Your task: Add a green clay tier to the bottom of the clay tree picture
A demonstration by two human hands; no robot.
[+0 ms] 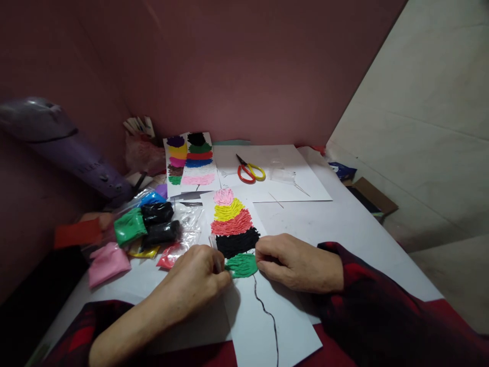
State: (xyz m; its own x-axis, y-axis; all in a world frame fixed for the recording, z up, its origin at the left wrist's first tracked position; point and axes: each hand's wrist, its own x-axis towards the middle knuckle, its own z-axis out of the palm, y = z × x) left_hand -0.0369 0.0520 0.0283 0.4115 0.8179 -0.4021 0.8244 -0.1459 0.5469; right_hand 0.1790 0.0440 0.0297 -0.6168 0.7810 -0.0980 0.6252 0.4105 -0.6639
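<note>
On a white sheet of paper (263,316) is a layered shape of modelling clay. Textured bands run from pink (223,196) through yellow (229,208), red (232,222) and black (237,242) to a green clay patch (243,265) at the bottom. My left hand (200,270), fingers pinched together, is at the left edge of the green patch. At its right edge my right hand (286,262) is also closed, fingertips turned inward against it. Whatever either hand pinches is hidden. A dark wavy line (269,313) runs down the paper below the green.
Bags of coloured clay, among them green (130,227), black (162,232) and pink (109,265), lie at left. Scissors (251,172) and a thin stick (276,200) lie farther back. Two finished striped cards (190,160) stand near the wall. A purple inflated tube (69,148) leans at left.
</note>
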